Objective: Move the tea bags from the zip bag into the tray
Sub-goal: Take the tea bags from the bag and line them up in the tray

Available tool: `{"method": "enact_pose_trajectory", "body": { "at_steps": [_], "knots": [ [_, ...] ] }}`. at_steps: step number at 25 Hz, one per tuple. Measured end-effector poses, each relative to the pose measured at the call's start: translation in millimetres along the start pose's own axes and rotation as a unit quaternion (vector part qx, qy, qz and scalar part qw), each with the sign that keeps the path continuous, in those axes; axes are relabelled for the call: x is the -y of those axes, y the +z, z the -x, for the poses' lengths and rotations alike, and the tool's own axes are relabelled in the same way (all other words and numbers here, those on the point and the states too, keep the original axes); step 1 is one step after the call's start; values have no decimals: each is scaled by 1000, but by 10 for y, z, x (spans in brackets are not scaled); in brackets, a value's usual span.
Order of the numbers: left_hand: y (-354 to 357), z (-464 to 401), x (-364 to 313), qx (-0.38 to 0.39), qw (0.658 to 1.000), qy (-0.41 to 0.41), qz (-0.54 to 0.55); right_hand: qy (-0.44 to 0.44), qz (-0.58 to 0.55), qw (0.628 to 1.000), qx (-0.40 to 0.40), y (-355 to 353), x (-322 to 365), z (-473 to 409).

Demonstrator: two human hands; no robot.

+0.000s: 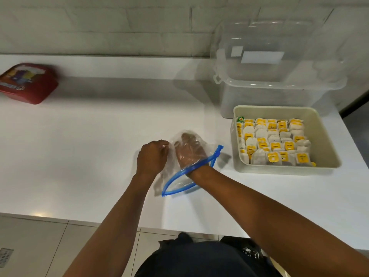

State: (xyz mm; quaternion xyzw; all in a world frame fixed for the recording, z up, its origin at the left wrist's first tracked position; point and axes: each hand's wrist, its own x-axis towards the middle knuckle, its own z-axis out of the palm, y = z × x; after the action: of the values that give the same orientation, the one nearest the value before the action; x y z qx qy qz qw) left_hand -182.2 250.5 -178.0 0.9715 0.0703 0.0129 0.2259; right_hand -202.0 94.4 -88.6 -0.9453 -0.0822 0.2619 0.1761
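Observation:
A clear zip bag (175,180) with a blue zip strip lies on the white counter in the middle of the view. My right hand (189,150) is inside the bag up to the wrist, seen through the plastic; whether it holds anything cannot be told. My left hand (152,156) pinches the bag's far left edge from outside. To the right stands a beige tray (323,132) filled with several rows of white tea bags (273,144) with yellow tags. No tea bag is visible in the bag.
A clear plastic storage box (279,82) with its lid stands behind the tray at the back right. A red container (28,82) sits at the far left by the wall. The counter's front edge runs just before my body.

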Motion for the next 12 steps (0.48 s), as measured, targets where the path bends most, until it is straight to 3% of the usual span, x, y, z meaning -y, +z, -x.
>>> {"method": "enact_pose_trajectory", "body": {
  "at_steps": [3,8,12],
  "knots": [
    [22,47,-123,-35,999,7,25,-37,80,996,22,50,-82,-97],
    [6,52,-163,-121,992,1,38,-36,37,999,-6,55,-209,-269],
    [19,-37,-250,-109,994,-21,11,-59,78,994,-40,95,-233,-333]
  ]
}}
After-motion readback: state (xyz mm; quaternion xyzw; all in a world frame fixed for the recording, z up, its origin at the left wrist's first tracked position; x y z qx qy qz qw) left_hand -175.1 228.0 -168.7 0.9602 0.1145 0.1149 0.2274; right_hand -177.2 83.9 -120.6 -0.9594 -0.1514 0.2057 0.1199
